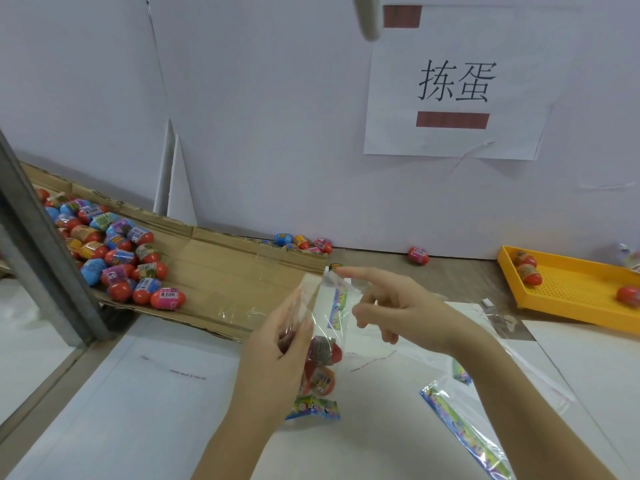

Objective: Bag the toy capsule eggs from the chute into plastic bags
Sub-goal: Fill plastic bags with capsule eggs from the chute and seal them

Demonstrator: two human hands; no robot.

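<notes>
Capsule eggs [325, 353] are seen inside a clear plastic bag [332, 327], gripped by the curled fingers of the left hand [273, 348] above the white surface [138, 410]. The right hand [401, 306] is held at the bag's mouth, index stretched out; whether the film is pinched cannot be told. Further eggs [117, 251] are heaped on the cardboard chute [225, 271] at left.

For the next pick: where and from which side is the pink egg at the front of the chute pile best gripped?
Grip the pink egg across its narrow middle, probably coming from above and the right. It lies on its side, long axis left-right; other eggs crowd its left end and back, while bare cardboard chute lies to its right and front.
</notes>
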